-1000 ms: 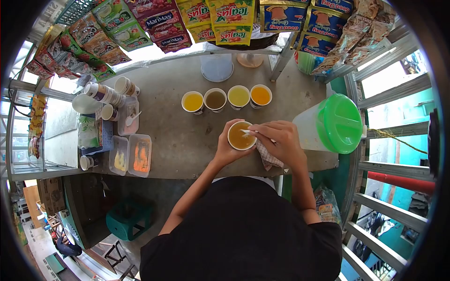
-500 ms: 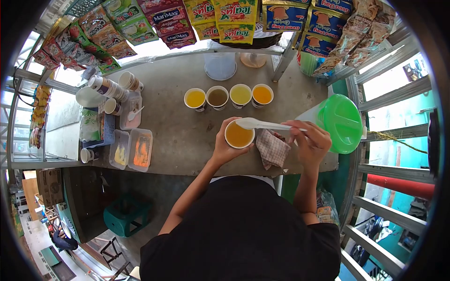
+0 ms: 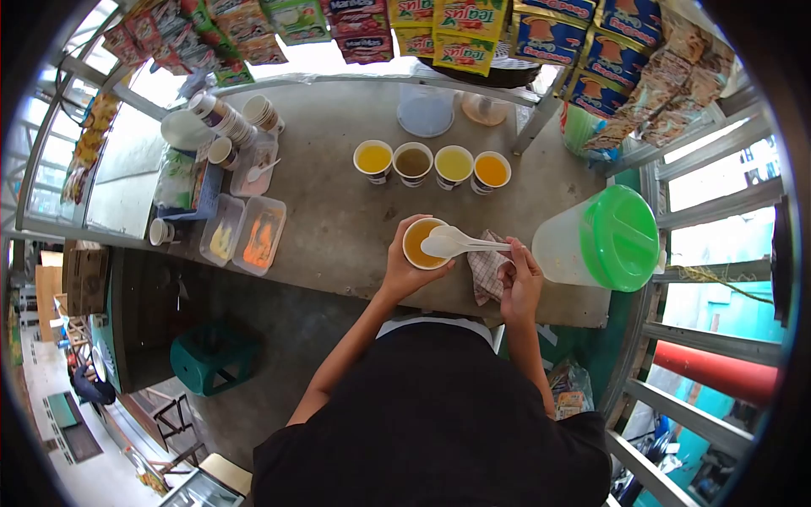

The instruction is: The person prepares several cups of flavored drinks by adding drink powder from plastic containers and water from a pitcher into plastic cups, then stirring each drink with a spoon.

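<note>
My left hand (image 3: 407,269) is wrapped round a paper cup (image 3: 422,264) of orange-yellow drink near the table's front edge. Between the fingers of my right hand (image 3: 521,283) is the handle of a white plastic spoon (image 3: 454,243), its bowl over the cup's mouth. A checked cloth (image 3: 486,269) lies on the table, partly behind my right hand. Farther back stand several filled cups in a row: a yellow one (image 3: 372,159), a brown one (image 3: 413,161), a pale yellow-green one (image 3: 454,166) and an orange one (image 3: 491,171).
A big container with a green lid (image 3: 627,237) stands at the right. Stacked paper cups (image 3: 221,118) and plastic tubs, one with orange contents (image 3: 258,239), sit at the left. Drink sachets (image 3: 463,34) hang along the back. A green stool (image 3: 211,359) is below the table.
The spoon has come left and down, its bowl now farther over the cup. My right hand has moved left and lower with it. The whole view has turned slightly.
</note>
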The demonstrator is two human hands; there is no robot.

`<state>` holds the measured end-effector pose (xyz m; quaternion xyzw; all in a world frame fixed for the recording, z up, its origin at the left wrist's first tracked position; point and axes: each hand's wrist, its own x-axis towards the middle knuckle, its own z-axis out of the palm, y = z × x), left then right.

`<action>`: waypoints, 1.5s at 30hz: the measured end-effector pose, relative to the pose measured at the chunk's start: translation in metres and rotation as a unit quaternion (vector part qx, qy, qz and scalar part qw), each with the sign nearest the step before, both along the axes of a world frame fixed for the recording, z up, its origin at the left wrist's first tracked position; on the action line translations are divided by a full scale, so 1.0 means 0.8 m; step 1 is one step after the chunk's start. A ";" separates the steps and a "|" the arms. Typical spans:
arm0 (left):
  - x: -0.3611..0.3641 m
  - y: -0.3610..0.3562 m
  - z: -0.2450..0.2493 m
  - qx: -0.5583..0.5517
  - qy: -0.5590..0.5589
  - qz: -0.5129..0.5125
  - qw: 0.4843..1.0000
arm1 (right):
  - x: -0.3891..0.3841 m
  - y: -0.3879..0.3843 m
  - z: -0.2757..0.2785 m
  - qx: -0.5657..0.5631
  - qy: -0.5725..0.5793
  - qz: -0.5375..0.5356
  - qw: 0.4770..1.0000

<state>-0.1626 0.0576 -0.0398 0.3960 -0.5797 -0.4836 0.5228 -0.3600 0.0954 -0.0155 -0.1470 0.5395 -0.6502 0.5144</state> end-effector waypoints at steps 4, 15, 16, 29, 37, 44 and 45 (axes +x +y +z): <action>0.015 0.007 -0.005 0.000 -0.006 0.035 0.999 | 0.004 -0.011 0.005 0.054 -0.068 0.029 0.996; 0.162 -0.086 -0.005 -0.042 -0.036 0.124 0.991 | 0.090 -0.058 -0.003 0.070 -0.228 0.085 0.967; 0.175 -0.099 -0.003 -0.034 -0.032 0.118 0.992 | 0.100 -0.060 -0.005 0.068 -0.244 0.069 0.965; 0.208 -0.221 -0.085 -0.055 0.076 0.119 0.988 | 0.183 -0.013 -0.024 -0.024 -0.309 -0.151 0.939; 0.197 -0.229 -0.100 -0.033 0.035 0.088 0.995 | 0.177 0.031 -0.031 -0.020 -0.285 -0.225 0.931; 0.204 -0.238 -0.098 -0.032 0.022 0.037 0.999 | 0.175 -0.001 -0.020 0.004 -0.260 -0.196 0.945; 0.202 -0.237 -0.097 -0.031 0.025 0.040 0.998 | 0.176 -0.011 -0.014 0.004 -0.258 -0.194 0.947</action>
